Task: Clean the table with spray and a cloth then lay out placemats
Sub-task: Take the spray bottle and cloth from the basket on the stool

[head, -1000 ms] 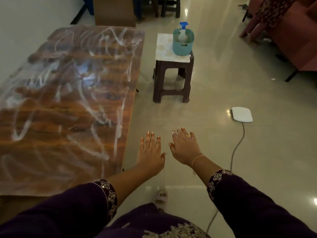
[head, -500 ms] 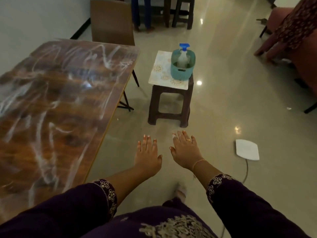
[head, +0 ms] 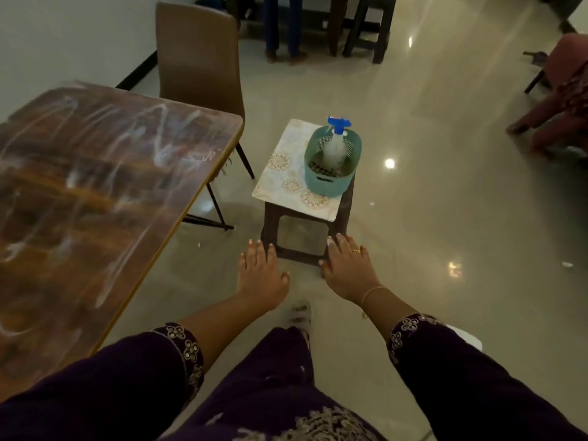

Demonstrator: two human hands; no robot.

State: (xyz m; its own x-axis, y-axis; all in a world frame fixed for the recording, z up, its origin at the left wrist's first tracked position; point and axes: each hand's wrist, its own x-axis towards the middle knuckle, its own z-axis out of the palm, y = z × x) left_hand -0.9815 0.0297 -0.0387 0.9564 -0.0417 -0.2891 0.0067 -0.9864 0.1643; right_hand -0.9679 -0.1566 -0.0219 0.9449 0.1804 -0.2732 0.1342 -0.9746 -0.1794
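Head view shows the spray bottle (head: 334, 149) upright in a teal basket (head: 329, 183) on the stool (head: 345, 205) beside the desk (head: 95, 186), while the left hand (head: 259, 272) and right hand (head: 345, 270) reach out flat-fingered and empty; it is likely light, rigid plastic, best gripped at the neck under the trigger.

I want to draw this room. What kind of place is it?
Probably a dining area in a home or hall: a long wooden table streaked with white smears, a brown chair at its far end, and a stool holding a basket with a spray bottle, all on a shiny floor.
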